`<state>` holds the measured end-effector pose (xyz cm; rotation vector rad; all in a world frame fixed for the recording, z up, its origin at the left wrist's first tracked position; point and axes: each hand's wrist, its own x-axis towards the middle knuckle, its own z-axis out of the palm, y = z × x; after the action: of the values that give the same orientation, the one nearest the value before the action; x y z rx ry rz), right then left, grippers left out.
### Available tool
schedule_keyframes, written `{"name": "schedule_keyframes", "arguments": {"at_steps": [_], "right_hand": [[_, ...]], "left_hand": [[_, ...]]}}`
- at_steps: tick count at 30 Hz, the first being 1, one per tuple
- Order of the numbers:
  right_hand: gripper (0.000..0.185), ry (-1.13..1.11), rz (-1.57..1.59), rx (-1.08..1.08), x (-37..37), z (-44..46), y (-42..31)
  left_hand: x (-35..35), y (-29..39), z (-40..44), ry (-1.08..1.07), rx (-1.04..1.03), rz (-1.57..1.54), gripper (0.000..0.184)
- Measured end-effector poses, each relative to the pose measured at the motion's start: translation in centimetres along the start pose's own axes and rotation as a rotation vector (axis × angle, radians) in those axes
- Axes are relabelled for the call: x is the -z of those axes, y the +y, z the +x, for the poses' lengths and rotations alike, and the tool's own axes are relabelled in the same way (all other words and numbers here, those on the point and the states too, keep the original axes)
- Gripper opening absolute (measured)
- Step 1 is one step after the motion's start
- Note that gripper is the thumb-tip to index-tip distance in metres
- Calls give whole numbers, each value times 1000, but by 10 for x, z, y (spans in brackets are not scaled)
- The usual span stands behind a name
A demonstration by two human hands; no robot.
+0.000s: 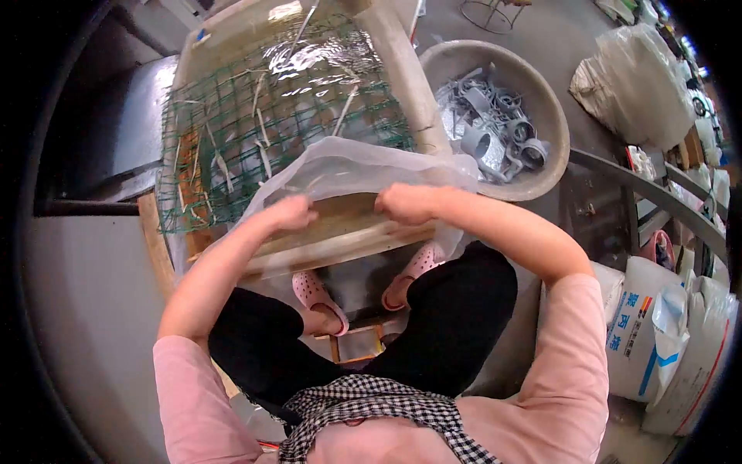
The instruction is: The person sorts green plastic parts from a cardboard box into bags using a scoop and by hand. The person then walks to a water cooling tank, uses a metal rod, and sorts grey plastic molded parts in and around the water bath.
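Translucent plastic bag (pixel 363 164), seen in the head view, lies across the near end of a tub (pixel 415 93), its loose upper edge arching up beyond the person's two hands. The left hand (pixel 292 213) is at the near-left part of the bag with its fingers curled inward; it is slightly blurred, and I cannot tell whether they pinch the film. The right hand (pixel 407 203) is level with it, a gap between the two, its fingers also bent into a loose fist; whether film is caught in them cannot be told either.

Beyond the bag, water with bright reflections fills the tub, and green grid netting (pixel 232 116) spreads over its left and near parts, with pale strips scattered across it. Just beside the tub on the right, a round basin (pixel 555 108) holds a heap of grey plastic fittings (pixel 478 145). Below the tub's near edge are pink clogs (pixel 313 295) on the person's feet, black trousers (pixel 475 309) and a black-and-white checked cloth (pixel 367 396) at the waist. Printed white sacks (pixel 638 332) stand to the right, under a grey metal rail (pixel 657 185).
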<state>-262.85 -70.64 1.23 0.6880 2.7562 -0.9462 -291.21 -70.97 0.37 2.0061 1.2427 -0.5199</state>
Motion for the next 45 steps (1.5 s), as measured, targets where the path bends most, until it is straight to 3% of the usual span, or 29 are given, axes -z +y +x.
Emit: {"name": "schedule_keyframes", "arguments": {"at_steps": [1, 2, 4, 6, 8, 9, 11, 12, 19, 24, 30, 35, 40, 45], "right_hand": [[21, -99, -195, -52, -23, 14, 8], [22, -196, -390, -104, -39, 26, 13], [23, -105, -578, -16, -58, 36, 25], [24, -12, -754, 89, -71, 44, 41], [28, -35, -638, -66, -86, 49, 53], [28, -48, -639, -43, -88, 48, 55], [29, -84, -1096, -29, -84, 51, 63], [29, -78, -1108, 5, -88, 52, 73], [32, -134, -1018, -81, -81, 92, 83], [34, -119, -931, -185, -71, 131, 79], [36, -131, -894, -211, -60, 114, 69], [39, -178, -819, -275, -46, 103, 52], [41, -197, -576, -366, -23, 103, 18], [45, -150, -70, -483, -29, 120, 0]], "left_hand": [[-12, -10, -7, -150, 107, 112, 42], [-27, -21, -15, -125, 140, 117, 48], [-42, -42, -25, -156, 263, -42, 77], [-49, -46, -29, -114, 359, -110, 81], [-55, -36, -31, -89, 453, -184, 86], [-51, -25, -32, -43, 466, -181, 88], [-51, -24, -26, 24, 506, -197, 90], [-62, -34, -16, 53, 502, -173, 91], [-43, -9, -28, -30, 631, -189, 89], [-51, -11, -29, 62, 618, -162, 88], [-46, -11, -32, 139, 585, -213, 87], [-35, -12, -32, 79, 551, -285, 87], [-36, -13, -28, 129, 543, -325, 91], [-44, -35, -7, 133, 435, -310, 96]]}}
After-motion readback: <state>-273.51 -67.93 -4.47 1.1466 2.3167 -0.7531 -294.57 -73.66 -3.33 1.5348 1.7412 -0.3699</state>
